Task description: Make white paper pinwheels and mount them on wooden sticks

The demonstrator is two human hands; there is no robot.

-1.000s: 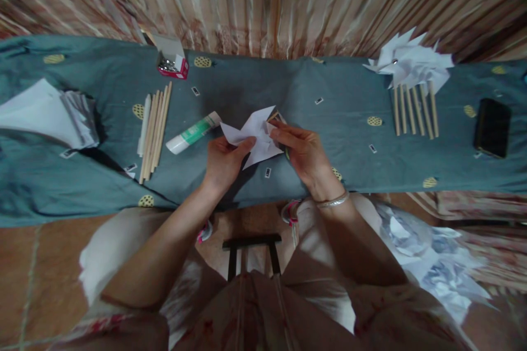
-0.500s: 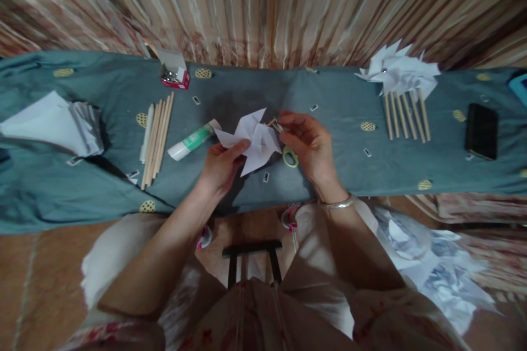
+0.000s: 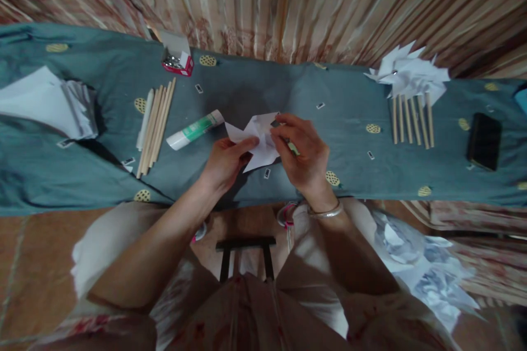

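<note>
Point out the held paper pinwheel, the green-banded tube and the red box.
Paper pinwheel (image 3: 265, 147), head view: near its centre.
Green-banded tube (image 3: 196, 129), head view: its green band.
Red box (image 3: 187, 67), head view: its red wall.

On the counter (image 3: 255, 82), left of the fingers (image 3: 242, 147): a glue stick (image 3: 195, 129), then rods (image 3: 157, 123), then a paper stack (image 3: 45, 100), with a box (image 3: 186, 66) behind the rods. Well right: pinwheels (image 3: 414, 77), then a phone (image 3: 484, 141).

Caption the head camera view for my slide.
Left hand holding a paper pinwheel, right hand at its edge, glue stick nearby.
</note>
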